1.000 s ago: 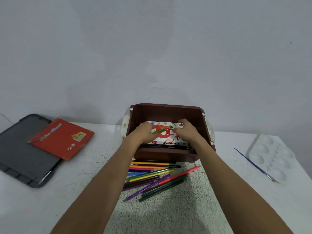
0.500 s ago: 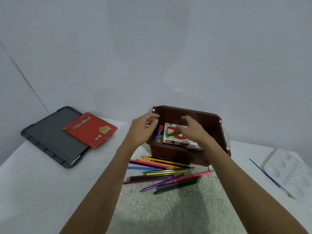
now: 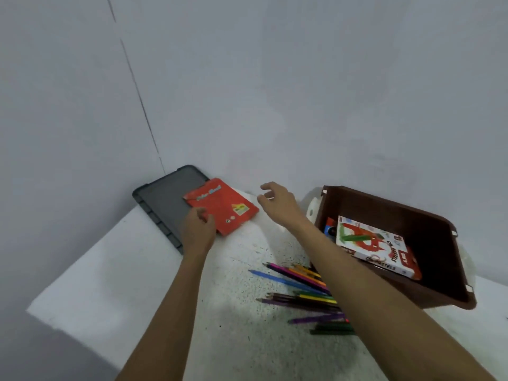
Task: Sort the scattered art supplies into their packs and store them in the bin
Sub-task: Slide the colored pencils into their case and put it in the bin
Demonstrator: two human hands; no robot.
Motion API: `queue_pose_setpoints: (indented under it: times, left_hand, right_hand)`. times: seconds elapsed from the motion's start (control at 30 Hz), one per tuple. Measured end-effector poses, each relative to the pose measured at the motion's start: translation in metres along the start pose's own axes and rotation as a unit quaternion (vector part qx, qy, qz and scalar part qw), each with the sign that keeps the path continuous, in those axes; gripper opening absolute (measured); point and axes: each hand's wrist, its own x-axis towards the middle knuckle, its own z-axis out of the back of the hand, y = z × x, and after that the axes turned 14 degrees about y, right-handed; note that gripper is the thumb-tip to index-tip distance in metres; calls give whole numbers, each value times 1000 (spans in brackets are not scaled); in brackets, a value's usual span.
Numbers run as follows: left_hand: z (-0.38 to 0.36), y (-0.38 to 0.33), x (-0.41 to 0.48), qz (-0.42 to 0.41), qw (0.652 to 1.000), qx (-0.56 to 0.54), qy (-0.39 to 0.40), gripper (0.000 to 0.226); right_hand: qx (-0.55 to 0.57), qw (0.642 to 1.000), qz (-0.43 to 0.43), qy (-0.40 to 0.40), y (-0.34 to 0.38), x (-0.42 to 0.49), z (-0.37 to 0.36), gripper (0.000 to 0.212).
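Observation:
A flat red pack [image 3: 224, 206] lies partly on a dark grey tray [image 3: 167, 199] at the back left of the table. My left hand [image 3: 198, 229] is at its near left corner, fingers curled onto the edge. Over the table just right of the pack, my right hand [image 3: 277, 202] hovers with fingers spread and holds nothing. The brown bin [image 3: 428, 224] stands at the right with a white oil pastels box [image 3: 376, 247] lying inside. Several coloured pencils [image 3: 299, 292] lie scattered in front of the bin, partly hidden by my right forearm.
The white speckled table [image 3: 154, 287] ends at a left edge and a near left corner. A pale wall stands close behind the tray and bin. A small blue and red item [image 3: 330, 228] sits in the bin's left corner.
Both hands left the bin and swung left toward the red pack. The pastels box now lies alone in the bin. The view turned left.

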Motion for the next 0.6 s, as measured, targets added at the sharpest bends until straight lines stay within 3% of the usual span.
queue_pose_setpoints:
  times: [0.17, 0.33, 0.47, 0.6]
  left_hand:
    - [2, 1, 12, 12, 995, 81, 61, 43]
    - [-2, 8, 20, 47, 989, 117, 81, 36]
    - [-2, 6, 20, 38, 992, 103, 62, 30]
    - [1, 7, 14, 7, 998, 52, 37, 39]
  right_hand:
    - [79, 991, -91, 56, -17, 47, -34, 59]
    - [105, 978, -98, 152, -22, 60, -47, 93]
    - [131, 979, -100, 119, -30, 62, -47, 88]
    - [92, 991, -70, 69, -11, 32, -43, 67]
